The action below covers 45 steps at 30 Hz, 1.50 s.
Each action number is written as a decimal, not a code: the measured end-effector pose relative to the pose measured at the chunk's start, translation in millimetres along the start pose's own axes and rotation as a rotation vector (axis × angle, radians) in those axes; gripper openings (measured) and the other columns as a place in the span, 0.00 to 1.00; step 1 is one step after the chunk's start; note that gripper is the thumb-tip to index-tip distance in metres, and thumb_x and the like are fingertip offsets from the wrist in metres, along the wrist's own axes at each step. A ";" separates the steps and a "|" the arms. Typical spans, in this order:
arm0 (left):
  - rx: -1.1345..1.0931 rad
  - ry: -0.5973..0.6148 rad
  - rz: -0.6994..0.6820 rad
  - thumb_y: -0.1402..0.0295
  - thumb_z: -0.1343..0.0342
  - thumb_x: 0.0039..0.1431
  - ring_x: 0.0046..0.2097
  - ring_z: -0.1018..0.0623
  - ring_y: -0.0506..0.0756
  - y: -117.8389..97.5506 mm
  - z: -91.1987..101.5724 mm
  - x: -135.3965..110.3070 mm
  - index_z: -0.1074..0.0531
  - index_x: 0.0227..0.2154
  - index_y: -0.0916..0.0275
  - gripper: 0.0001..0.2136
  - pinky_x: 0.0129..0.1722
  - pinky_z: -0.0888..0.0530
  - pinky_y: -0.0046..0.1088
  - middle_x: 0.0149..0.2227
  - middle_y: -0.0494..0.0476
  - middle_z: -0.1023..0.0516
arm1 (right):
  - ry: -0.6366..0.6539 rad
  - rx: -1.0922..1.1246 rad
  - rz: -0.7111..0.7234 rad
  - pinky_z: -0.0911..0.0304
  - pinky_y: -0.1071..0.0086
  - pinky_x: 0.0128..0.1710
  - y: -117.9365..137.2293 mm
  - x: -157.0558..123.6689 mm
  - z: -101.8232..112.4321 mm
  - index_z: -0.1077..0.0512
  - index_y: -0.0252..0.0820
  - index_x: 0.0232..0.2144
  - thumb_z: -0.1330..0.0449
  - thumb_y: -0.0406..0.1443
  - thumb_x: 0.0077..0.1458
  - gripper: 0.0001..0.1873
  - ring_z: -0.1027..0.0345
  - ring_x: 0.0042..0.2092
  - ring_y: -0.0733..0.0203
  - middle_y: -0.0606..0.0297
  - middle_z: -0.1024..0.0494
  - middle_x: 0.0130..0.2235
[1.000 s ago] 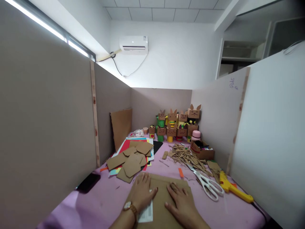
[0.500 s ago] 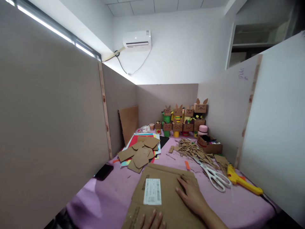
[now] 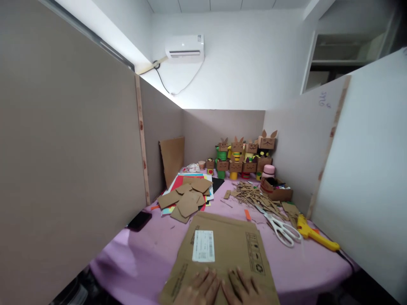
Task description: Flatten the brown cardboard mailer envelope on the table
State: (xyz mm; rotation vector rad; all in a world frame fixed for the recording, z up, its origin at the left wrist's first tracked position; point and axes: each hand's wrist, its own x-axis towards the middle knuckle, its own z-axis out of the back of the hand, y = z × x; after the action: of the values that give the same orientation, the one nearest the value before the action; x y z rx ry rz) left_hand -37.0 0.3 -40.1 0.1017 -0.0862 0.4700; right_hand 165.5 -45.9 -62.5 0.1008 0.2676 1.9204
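Observation:
A large flat piece of brown cardboard [image 3: 229, 237] lies at the front of the table, with a white shipping label [image 3: 204, 246] and printed handling symbols along its right side. My left hand [image 3: 199, 288] rests on its near part, fingers stretched forward. Beside it, my right hand [image 3: 242, 288] lies flat on the same cardboard, fingers spread. The two hands are close together at the bottom of the view, and neither grasps anything. Wrists and the cardboard's near edge fall outside the picture.
White-handled scissors [image 3: 281, 228] and a yellow glue gun [image 3: 314, 235] lie to the right. Cardboard scraps [image 3: 254, 197] are heaped behind them. Cut cardboard pieces [image 3: 188, 204] cover coloured paper. A phone [image 3: 140, 221] is at left; cardboard animal figures [image 3: 235, 166] stand at the back.
My right hand has moved from the cardboard's upper right back toward me, beside my left hand, uncovering the printed symbols. My left hand stays on the near part. The view has shifted slightly.

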 end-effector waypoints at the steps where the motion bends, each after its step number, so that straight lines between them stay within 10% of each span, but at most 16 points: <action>1: -0.031 0.025 0.021 0.86 0.52 0.51 0.57 0.33 0.63 -1.8 2.6 -0.2 0.39 0.57 0.64 0.29 0.52 0.31 0.39 0.56 0.65 0.33 | -0.044 -0.038 -0.006 0.42 0.33 0.48 1.8 -2.0 -10.3 0.43 0.48 0.59 0.55 0.36 0.60 0.24 0.50 0.59 0.32 0.50 0.42 0.59; 8: -0.223 0.110 0.078 0.71 0.40 0.46 0.61 0.39 0.63 -10.4 27.4 1.0 0.42 0.58 0.68 0.34 0.58 0.39 0.40 0.59 0.67 0.37 | -0.091 -0.175 -0.038 0.37 0.46 0.50 17.6 -6.3 -4.1 0.41 0.38 0.58 0.56 0.33 0.60 0.24 0.45 0.57 0.33 0.46 0.37 0.57; 14: -0.321 0.102 0.113 0.72 0.47 0.51 0.61 0.39 0.63 9.7 3.4 -15.2 0.39 0.57 0.60 0.28 0.57 0.38 0.44 0.60 0.64 0.38 | -0.280 -0.275 0.081 0.30 0.48 0.44 -4.0 2.1 -34.8 0.41 0.46 0.58 0.53 0.33 0.59 0.24 0.40 0.54 0.35 0.50 0.35 0.56; 17: -0.420 -0.084 0.380 0.63 0.55 0.57 0.62 0.42 0.64 29.3 -3.2 -47.4 0.41 0.58 0.66 0.26 0.59 0.42 0.45 0.62 0.69 0.41 | -0.203 -0.225 0.048 0.32 0.45 0.45 -5.4 1.3 -33.3 0.41 0.47 0.58 0.53 0.36 0.59 0.24 0.42 0.55 0.34 0.50 0.37 0.57; 19: -0.774 -0.419 0.852 0.55 0.59 0.57 0.57 0.32 0.63 38.2 0.6 -67.5 0.36 0.51 0.65 0.24 0.55 0.35 0.40 0.55 0.68 0.32 | -0.095 -0.151 0.021 0.35 0.46 0.49 6.8 -4.8 -8.8 0.39 0.45 0.57 0.55 0.36 0.60 0.23 0.44 0.57 0.36 0.49 0.37 0.58; 22: -1.015 -0.352 1.058 0.47 0.60 0.52 0.32 0.22 0.61 42.6 5.6 -75.6 0.31 0.32 0.64 0.24 0.26 0.27 0.36 0.31 0.64 0.23 | -0.062 -0.042 -0.081 0.33 0.50 0.45 33.6 -9.6 45.6 0.25 0.40 0.42 0.47 0.41 0.54 0.17 0.30 0.48 0.38 0.47 0.24 0.48; 27: -1.171 -0.259 1.013 0.41 0.53 0.40 0.16 0.36 0.49 34.0 -6.3 -52.0 0.39 0.23 0.60 0.24 0.17 0.40 0.25 0.14 0.45 0.37 | -0.199 0.014 -0.088 0.33 0.53 0.41 60.2 24.7 89.8 0.24 0.36 0.34 0.48 0.38 0.54 0.15 0.27 0.40 0.43 0.49 0.21 0.38; 33: -1.003 -0.260 0.971 0.49 0.52 0.46 0.23 0.33 0.52 20.1 -1.5 -50.5 0.39 0.23 0.60 0.17 0.23 0.38 0.28 0.21 0.50 0.32 | -0.202 0.095 -0.039 0.57 0.44 0.59 51.9 72.5 54.1 0.45 0.47 0.60 0.53 0.47 0.57 0.29 0.60 0.65 0.41 0.53 0.46 0.64; 45: -0.659 -0.167 0.712 0.63 0.60 0.59 0.30 0.27 0.55 40.0 22.3 -38.4 0.39 0.24 0.59 0.11 0.29 0.37 0.28 0.26 0.54 0.26 | -0.180 0.116 -0.049 0.60 0.44 0.60 45.5 76.2 38.0 0.46 0.48 0.60 0.56 0.50 0.58 0.31 0.62 0.65 0.42 0.54 0.47 0.65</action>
State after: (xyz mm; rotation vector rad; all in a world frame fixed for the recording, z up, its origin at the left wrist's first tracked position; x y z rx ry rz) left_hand -90.6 16.0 -18.9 -0.5568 -0.4443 1.1186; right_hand 104.2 15.0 -19.4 0.3396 0.2583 1.8334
